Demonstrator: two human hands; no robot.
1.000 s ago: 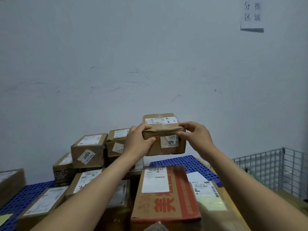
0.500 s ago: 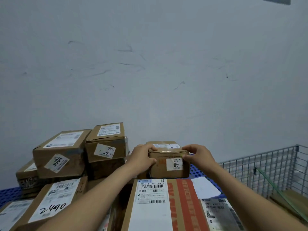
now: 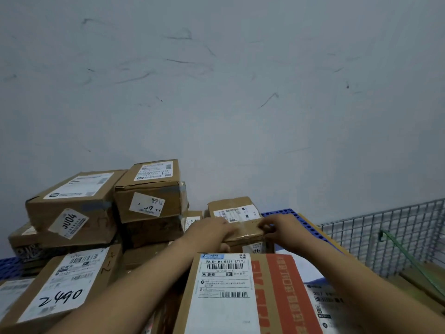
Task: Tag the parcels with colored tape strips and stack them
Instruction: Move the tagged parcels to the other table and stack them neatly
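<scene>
Item under handling: a small brown cardboard parcel (image 3: 238, 213) with a white shipping label on its top and a white sticker marked "40" (image 3: 256, 249) on its near face. It sits upright at the back of the pile, directly behind a large brown carton with orange printing (image 3: 277, 297) and against the edge of a blue plastic pallet (image 3: 286, 212). Its base is hidden by the carton, so what it rests on cannot be told.

Left hand (image 3: 212, 231): laid over the parcel's top left edge, fingers across the top and thumb down on the near face, gripping it.

Right hand (image 3: 280, 229): fingers curled tight on the top right edge, holding the parcel (some motion blur here).

Surroundings: to the left, a brown box with a "J004" sticker (image 3: 72, 206) stands touching a brown box with a torn white label (image 3: 149, 196), both stacked on others. A box hand-marked "2490" (image 3: 60, 290) lies in front. A wire mesh panel (image 3: 385, 232) stands at the right.
</scene>
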